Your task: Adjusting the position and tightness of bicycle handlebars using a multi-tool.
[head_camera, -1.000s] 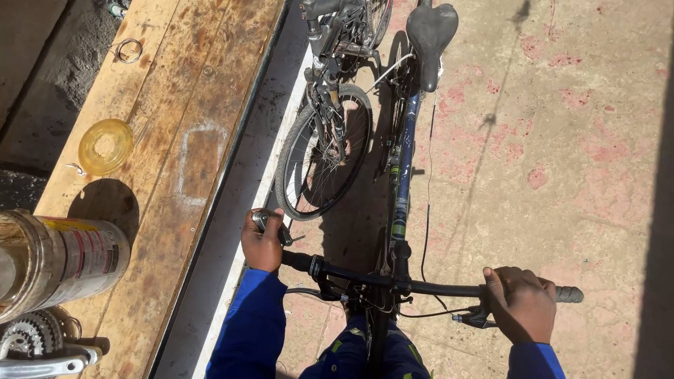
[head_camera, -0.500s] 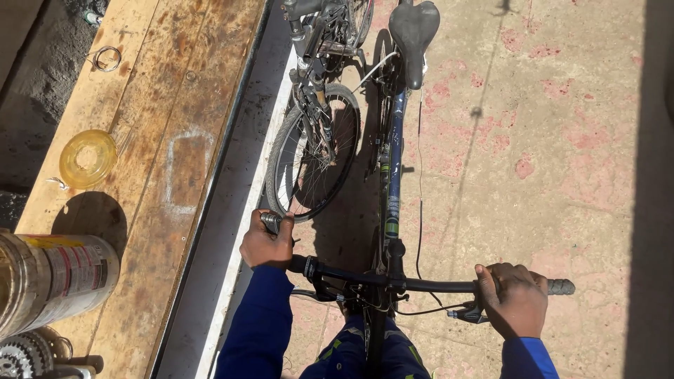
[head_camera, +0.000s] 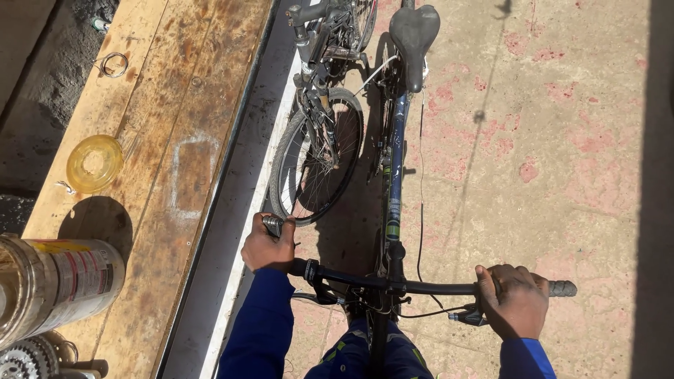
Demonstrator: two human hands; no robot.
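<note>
the person is standing over a blue-framed bicycle (head_camera: 394, 175), gripping its black handlebar (head_camera: 421, 286) with both hands. the left hand (head_camera: 269, 245) is clenching around the left grip (head_camera: 273, 224), whose metal-coloured end is poking out just past the fingers (head_camera: 288, 226). the right hand (head_camera: 514, 298) is wrapping over the bar near its other end, fingers (head_camera: 523, 272) curling down around it, with the dark rubber right grip (head_camera: 562, 288) sticking out just beyond the knuckles and a small lever (head_camera: 463, 318) showing just inside the thumb. blue sleeves are covering both forearms. ahead of the fingers the bicycle frame is running away to a black saddle (head_camera: 414, 31). just beyond the left fingers, a second bicycle's spoked wheel (head_camera: 316, 158) is leaning close beside the frame. further out past the left fingers a worn wooden bench (head_camera: 182, 105) is lying, carrying a round yellow lid (head_camera: 95, 163), a wire ring (head_camera: 112, 64) and, nearer the person, a metal can (head_camera: 53, 284) with a toothed sprocket (head_camera: 21, 359) beside it. under the right fingers, stained concrete ground (head_camera: 562, 140) is lying in sunlight
</note>
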